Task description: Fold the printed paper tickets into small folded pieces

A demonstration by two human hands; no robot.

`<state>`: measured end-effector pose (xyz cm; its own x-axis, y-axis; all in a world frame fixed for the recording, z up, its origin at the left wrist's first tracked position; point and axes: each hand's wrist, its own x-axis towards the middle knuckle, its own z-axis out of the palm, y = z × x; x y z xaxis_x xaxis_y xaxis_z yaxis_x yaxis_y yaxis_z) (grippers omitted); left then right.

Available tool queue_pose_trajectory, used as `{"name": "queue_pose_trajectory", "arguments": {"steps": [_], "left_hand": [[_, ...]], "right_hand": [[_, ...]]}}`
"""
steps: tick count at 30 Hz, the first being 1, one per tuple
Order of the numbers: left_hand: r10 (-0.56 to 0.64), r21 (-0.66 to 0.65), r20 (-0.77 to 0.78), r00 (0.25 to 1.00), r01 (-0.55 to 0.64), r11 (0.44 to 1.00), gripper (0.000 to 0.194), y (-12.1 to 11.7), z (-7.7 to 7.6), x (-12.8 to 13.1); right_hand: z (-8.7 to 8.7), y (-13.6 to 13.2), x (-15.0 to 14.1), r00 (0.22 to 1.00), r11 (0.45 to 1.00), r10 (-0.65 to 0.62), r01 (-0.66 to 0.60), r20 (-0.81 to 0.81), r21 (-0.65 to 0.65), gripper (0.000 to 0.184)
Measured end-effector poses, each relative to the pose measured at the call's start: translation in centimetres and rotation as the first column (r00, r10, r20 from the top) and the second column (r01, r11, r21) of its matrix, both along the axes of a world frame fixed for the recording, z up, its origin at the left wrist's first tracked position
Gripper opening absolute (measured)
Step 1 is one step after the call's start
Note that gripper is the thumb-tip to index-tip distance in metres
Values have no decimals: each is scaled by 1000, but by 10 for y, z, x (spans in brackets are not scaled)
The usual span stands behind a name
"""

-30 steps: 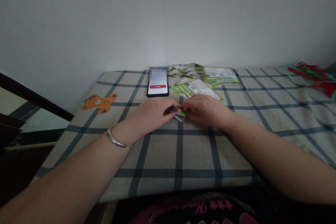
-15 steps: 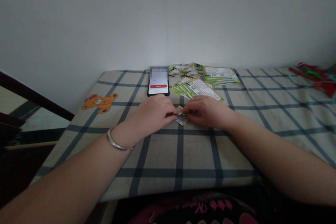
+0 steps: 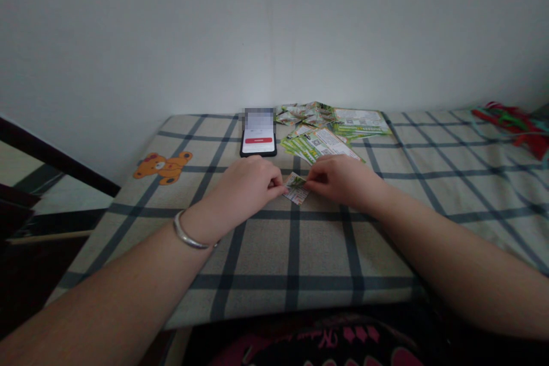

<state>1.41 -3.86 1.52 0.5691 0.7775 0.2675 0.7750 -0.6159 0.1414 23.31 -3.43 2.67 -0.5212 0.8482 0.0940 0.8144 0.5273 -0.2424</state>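
A small piece of printed paper (image 3: pixel 295 190), folded down to a little square, lies on the checked cloth between my hands. My left hand (image 3: pixel 256 182) pinches its left corner. At the opposite corner, the fingertips of my right hand (image 3: pixel 338 180) are closed on the paper. Behind my right hand are several green-and-white printed leaflets (image 3: pixel 330 143), fanned out and overlapping. A phone (image 3: pixel 258 146) with a lit screen and a red button lies behind my left hand. A silver bangle (image 3: pixel 186 233) circles my left wrist.
Folded paper pieces (image 3: pixel 306 113) are heaped against the wall beside more flat leaflets (image 3: pixel 364 120). An orange bear cut-out (image 3: pixel 163 167) lies at left. Red and green cloth or cord (image 3: pixel 517 126) sits at far right. The checked tablecloth (image 3: pixel 266 257) covers the table.
My fingers have drawn slightly apart, the right hand moving a little to the right. The paper between them now shows flat, with more of its green print visible.
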Motion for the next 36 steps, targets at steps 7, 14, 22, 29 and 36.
{"name": "queue_pose_trajectory", "arguments": {"steps": [7,14,22,29,36], "left_hand": [[15,8,-15,1000,-15,1000,24,-1,-1,1],[76,-97,-15,997,-77,992,35,3,-4,3],[98,-126,-34,995,-102,987,33,5,-4,5],[86,-67,-49,995,-89,994,33,5,-4,5],[72,3,51,996,-72,997,14,5,-9,8]], "right_hand": [[-3,1,-1,995,1000,28,-29,-93,-11,15],[-5,0,-1,985,1000,1,-1,-174,2,11],[-8,3,1,986,999,-20,24,-163,25,16],[-8,4,-1,991,999,-13,17,-134,29,25],[-8,3,0,998,994,63,-64,12,85,28]]}}
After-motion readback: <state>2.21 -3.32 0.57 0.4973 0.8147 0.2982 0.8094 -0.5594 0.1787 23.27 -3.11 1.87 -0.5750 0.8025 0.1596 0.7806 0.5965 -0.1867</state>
